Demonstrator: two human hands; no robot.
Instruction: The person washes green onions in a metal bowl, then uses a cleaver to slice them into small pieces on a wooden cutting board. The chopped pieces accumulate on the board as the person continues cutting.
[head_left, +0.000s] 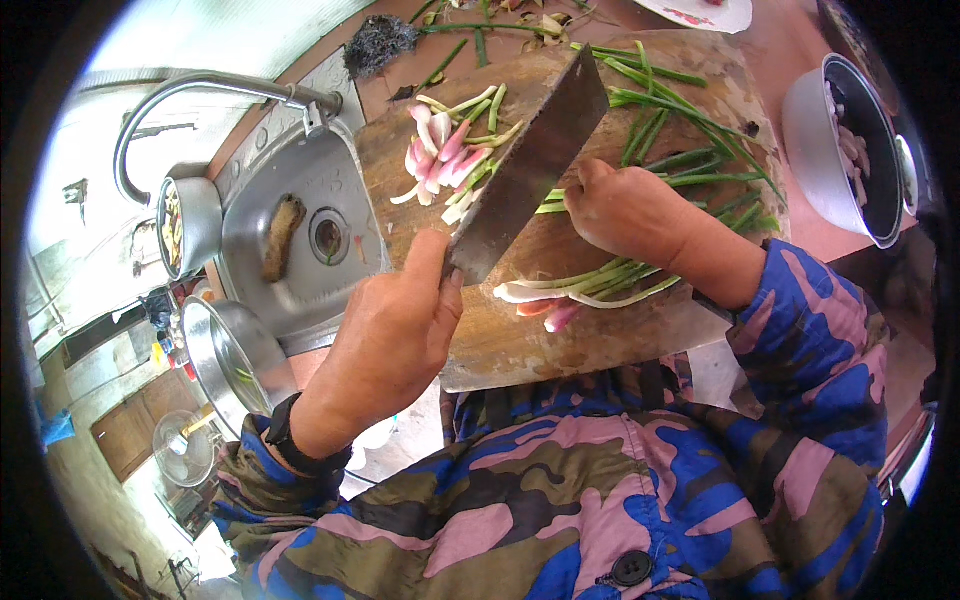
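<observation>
My left hand (390, 345) grips a wide-bladed cleaver (536, 161) by its handle, its dark blade standing slanted over a wooden cutting board (510, 352). Just right of the blade, my right hand (626, 210) has its fingers closed on green onion stalks (553, 201) lying on the board. Pink and white onion bulbs (450, 154) with short stems are heaped left of the blade. Long green tops (675, 97) spread over the board's far right part. Nearer me lies a bunch of whole spring onions (592, 289), bulbs pointing left.
Left of the board is a steel sink (255, 172) with a curved faucet (180, 81) and a brown scrubber (283, 236). A metal basin (270, 356) and a pot (201, 217) stand beside it. Another pot (814, 150) with pale pieces sits right. Dark wire wool (381, 45) lies behind.
</observation>
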